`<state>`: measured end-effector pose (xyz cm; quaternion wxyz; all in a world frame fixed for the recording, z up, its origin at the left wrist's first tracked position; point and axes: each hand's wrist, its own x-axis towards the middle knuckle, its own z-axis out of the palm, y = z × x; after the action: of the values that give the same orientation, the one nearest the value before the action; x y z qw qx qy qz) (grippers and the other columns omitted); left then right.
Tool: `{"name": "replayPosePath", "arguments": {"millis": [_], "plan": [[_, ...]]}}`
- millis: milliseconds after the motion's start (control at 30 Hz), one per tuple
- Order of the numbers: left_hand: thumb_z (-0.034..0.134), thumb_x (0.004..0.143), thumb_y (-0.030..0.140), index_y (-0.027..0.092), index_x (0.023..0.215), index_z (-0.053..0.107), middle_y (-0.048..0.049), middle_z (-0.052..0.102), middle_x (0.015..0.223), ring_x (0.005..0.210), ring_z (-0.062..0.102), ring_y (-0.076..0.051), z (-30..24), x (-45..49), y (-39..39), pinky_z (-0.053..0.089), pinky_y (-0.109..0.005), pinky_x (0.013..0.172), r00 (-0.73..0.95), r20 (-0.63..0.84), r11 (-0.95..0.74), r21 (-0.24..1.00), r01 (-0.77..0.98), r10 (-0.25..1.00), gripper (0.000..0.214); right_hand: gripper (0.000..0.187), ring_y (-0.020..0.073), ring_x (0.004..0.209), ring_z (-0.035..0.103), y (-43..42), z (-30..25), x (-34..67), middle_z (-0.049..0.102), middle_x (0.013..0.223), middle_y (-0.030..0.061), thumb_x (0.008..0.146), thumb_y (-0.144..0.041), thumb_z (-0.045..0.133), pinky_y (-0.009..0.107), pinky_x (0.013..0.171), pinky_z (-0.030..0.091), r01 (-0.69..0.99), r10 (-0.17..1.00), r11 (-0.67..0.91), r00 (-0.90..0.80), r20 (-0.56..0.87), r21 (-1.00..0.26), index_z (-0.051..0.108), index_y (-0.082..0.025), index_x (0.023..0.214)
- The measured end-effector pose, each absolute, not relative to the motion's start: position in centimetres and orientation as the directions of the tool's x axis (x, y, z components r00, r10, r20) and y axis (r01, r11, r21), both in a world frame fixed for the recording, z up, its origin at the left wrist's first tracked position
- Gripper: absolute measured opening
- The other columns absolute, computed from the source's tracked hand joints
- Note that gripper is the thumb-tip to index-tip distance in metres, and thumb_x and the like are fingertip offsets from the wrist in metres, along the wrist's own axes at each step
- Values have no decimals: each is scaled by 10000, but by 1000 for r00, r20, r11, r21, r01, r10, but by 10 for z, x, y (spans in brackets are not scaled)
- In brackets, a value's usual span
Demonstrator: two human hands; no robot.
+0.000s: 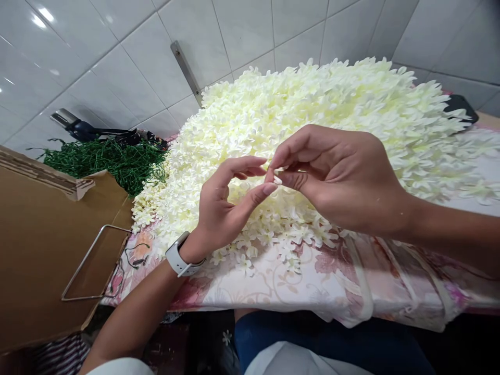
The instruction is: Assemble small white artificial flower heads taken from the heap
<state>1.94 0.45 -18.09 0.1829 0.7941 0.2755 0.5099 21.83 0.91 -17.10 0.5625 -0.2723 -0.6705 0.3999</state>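
My right hand [344,182] is closed in a pinch, with a tiny white piece [277,180] at its thumb and fingertips; the piece is too small to tell its kind. My left hand [230,203], wearing a watch [183,256] with a pale band, is curved with its thumb and fingers apart. Its thumb tip comes close to the white piece; whether they touch, I cannot tell. Both hands are over the front of a large heap of white and pale yellow artificial flowers [312,104]. Loose blossoms [246,263] lie along the heap's front edge.
A floral cloth [273,289] covers the table. At left stands a cardboard box [47,250] with a metal wire frame [84,260] by it. Green artificial stems [105,161] are piled behind, near a dark handled object [78,127]. A tiled wall [250,31] closes off the back.
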Motion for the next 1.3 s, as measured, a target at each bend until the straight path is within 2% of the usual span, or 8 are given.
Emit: {"name": "replayPosePath", "arguments": {"millis": [133, 300, 433, 567, 800, 1000, 1100, 1300], "plan": [[797, 877, 126, 238, 1123, 685, -22, 724, 1018, 907, 674, -126, -182, 20, 1, 527, -278, 841, 338, 703, -780, 579, 238, 625, 293, 200, 141, 708, 723, 7, -165, 220, 714, 758, -37, 783, -99, 793, 279, 665, 617, -152, 842, 475, -207, 498, -867, 650, -236, 807], [776, 892, 122, 225, 1110, 689, -27, 713, 998, 913, 657, -124, -178, 17, 1, 528, -269, 842, 325, 742, -810, 537, 236, 587, 257, 265, 173, 745, 756, 5, -162, 221, 761, 790, -19, 721, -281, 945, 319, 709, 647, -177, 866, 431, -193, 460, -885, 701, -246, 819], [720, 926, 86, 192, 1126, 701, -32, 710, 999, 916, 664, -103, -177, 17, 3, 534, -227, 841, 316, 798, -857, 453, 246, 513, 227, 218, 170, 760, 736, 6, -164, 221, 765, 829, -5, 735, -331, 950, 356, 786, 665, -143, 845, 477, -197, 497, -867, 759, -249, 802], [661, 968, 74, 203, 1082, 693, -8, 692, 942, 864, 653, -81, -179, 17, 6, 518, -194, 797, 278, 813, -854, 443, 273, 511, 175, 171, 171, 812, 745, 7, -164, 220, 778, 865, -2, 765, -295, 927, 356, 852, 666, -161, 854, 445, -221, 472, -881, 776, -241, 826], [631, 998, 162, 215, 974, 645, -10, 637, 874, 799, 596, -117, -182, 12, 2, 449, -263, 735, 301, 739, -788, 496, 363, 603, 60, 220, 148, 746, 700, 7, -164, 219, 753, 834, -13, 719, -215, 938, 315, 711, 622, -196, 845, 417, -275, 458, -888, 749, -234, 830], [605, 1008, 186, 192, 932, 657, -38, 651, 859, 817, 589, -151, -177, 11, -2, 451, -321, 755, 357, 721, -804, 510, 307, 593, 92, 232, 145, 712, 639, 6, -164, 220, 729, 812, -9, 709, -238, 944, 320, 628, 535, -194, 825, 402, -346, 446, -895, 742, -232, 824], [577, 1032, 209, 193, 905, 645, -31, 640, 839, 804, 583, -143, -176, 13, -2, 451, -312, 744, 337, 716, -789, 518, 330, 612, 144, 216, 146, 688, 589, 7, -166, 219, 698, 781, -5, 733, -283, 931, 328, 581, 476, -157, 826, 408, -355, 437, -899, 743, -232, 827], [594, 1035, 199, 207, 879, 618, 27, 620, 780, 721, 580, -82, -178, 15, 2, 446, -236, 690, 288, 752, -781, 451, 432, 593, 158, 233, 133, 781, 659, 10, -167, 219, 711, 879, -10, 760, -250, 907, 278, 703, 581, -266, 817, 338, -393, 421, -903, 729, -204, 903]]}}
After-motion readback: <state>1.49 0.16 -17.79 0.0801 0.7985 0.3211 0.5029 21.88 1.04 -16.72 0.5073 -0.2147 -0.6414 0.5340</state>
